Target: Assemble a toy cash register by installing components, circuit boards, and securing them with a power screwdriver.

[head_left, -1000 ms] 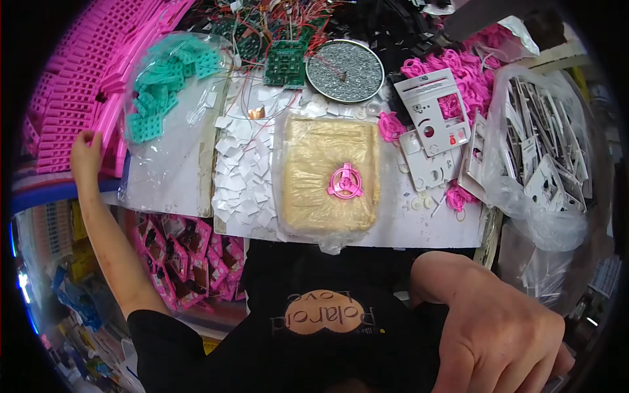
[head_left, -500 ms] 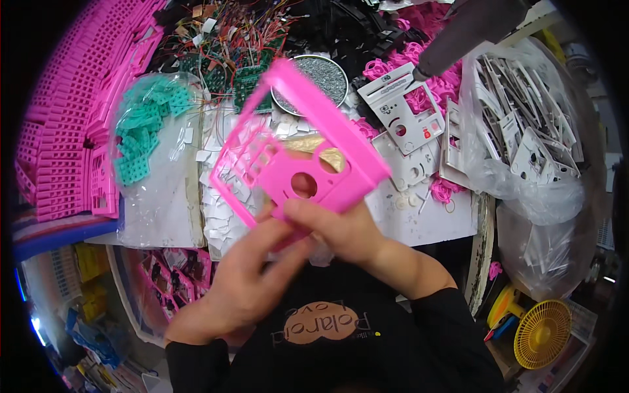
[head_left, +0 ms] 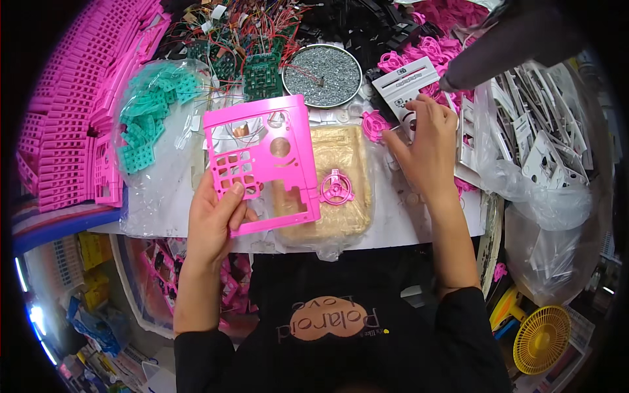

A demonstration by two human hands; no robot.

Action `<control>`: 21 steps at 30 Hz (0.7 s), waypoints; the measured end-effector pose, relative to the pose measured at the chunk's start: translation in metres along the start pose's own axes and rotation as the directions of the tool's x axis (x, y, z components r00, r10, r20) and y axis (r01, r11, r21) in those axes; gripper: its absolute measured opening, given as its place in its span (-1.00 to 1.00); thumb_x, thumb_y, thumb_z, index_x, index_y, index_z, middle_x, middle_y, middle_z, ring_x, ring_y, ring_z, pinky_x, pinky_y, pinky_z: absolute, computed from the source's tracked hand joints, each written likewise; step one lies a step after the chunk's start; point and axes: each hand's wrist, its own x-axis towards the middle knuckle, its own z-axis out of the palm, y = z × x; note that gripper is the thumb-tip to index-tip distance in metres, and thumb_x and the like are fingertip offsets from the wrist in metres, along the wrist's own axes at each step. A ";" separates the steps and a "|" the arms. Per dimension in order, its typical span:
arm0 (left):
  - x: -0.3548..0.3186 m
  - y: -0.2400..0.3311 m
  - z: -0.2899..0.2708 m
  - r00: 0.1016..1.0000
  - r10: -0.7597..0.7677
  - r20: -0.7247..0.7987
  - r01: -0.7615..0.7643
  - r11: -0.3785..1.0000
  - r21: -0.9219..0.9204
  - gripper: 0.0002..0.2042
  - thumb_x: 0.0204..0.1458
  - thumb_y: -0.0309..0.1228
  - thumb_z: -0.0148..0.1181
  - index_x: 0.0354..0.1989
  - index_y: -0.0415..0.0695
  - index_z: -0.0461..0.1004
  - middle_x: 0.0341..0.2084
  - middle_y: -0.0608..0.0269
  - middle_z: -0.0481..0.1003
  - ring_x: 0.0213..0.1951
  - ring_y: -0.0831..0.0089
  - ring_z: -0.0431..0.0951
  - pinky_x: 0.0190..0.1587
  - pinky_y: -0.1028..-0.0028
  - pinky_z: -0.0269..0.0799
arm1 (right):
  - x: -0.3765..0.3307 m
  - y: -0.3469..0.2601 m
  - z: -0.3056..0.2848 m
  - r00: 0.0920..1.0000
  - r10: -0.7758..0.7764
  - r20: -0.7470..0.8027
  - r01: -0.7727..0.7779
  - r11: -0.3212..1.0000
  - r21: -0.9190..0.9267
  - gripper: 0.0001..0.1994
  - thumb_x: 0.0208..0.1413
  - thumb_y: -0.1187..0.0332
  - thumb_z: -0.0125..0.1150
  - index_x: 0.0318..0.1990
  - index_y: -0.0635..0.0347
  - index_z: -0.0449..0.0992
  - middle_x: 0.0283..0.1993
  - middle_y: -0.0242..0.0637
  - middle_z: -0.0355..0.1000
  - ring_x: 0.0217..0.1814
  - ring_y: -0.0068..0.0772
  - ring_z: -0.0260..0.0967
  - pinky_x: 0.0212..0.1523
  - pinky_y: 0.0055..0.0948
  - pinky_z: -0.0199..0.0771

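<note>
At a cluttered workbench, we hold a pink panel in our left hand, thumb pressed on its face and fingers curled behind its lower left corner, gripping it flat above the bench. The panel hangs just left of a tan pad, overlapping its left edge. On the pad sits a small pink wheel, just right of the panel's lower right corner. Our right hand reaches past the pad's upper right corner, fingers bent down onto a white card; we cannot tell whether they grip it. Beyond the pad stands a round dish of screws. Left of the pad lies a bag of teal parts; farther left, stacked pink frames.
</note>
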 end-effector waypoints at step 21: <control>0.003 0.003 -0.013 0.869 -0.169 0.465 0.393 0.806 -0.442 -0.34 0.39 0.17 -0.28 0.33 -0.18 0.28 -0.05 0.19 0.54 -0.39 0.49 0.50 -0.04 0.29 0.56 | -0.011 -0.052 -0.040 0.664 -0.748 0.020 0.663 0.600 0.448 -0.66 -0.03 0.40 0.27 -0.03 0.06 0.51 0.15 -0.21 0.46 0.19 -0.06 0.37 0.10 -0.09 0.42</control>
